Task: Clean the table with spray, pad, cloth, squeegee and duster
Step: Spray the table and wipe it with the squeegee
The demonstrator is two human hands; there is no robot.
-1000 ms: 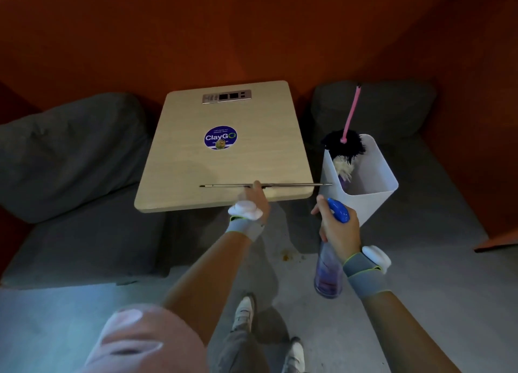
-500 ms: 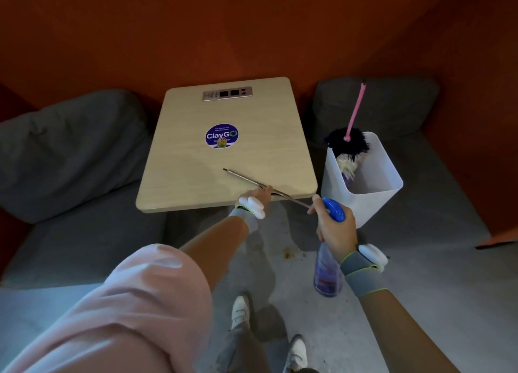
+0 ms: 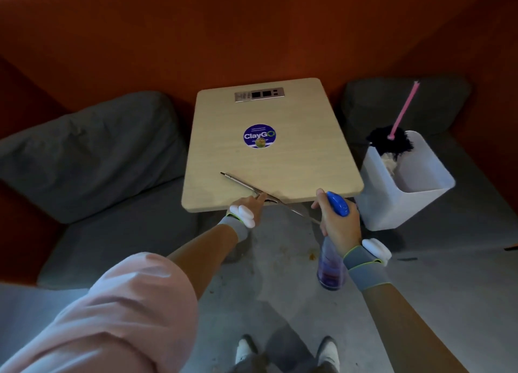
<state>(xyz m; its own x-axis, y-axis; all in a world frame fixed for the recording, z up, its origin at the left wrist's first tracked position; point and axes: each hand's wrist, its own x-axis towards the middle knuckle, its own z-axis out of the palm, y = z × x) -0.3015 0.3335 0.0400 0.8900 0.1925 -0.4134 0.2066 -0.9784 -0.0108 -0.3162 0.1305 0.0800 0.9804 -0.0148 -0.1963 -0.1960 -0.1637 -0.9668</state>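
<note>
A small light wooden table (image 3: 280,162) carries a round blue sticker and a metal socket plate at its far end. My left hand (image 3: 253,203) grips a squeegee (image 3: 244,184) whose thin metal blade lies slanted across the table's near edge, its right end hanging past the edge. My right hand (image 3: 337,221) holds a spray bottle (image 3: 330,269) with a blue head and purple liquid, just below the table's near right corner. A duster (image 3: 392,143) with a pink handle stands in a white bin. No pad or cloth is visible.
The white bin (image 3: 420,201) sits on the grey bench seat right of the table. Grey cushions (image 3: 92,148) flank the table on both sides, backed by orange walls. My shoes (image 3: 286,353) stand on the grey floor below, and a pink sleeve fills the lower left.
The squeegee blade has swung from lying parallel to the table's near edge to a slant, its right end now off the table near my right hand. My right hand keeps the bottle.
</note>
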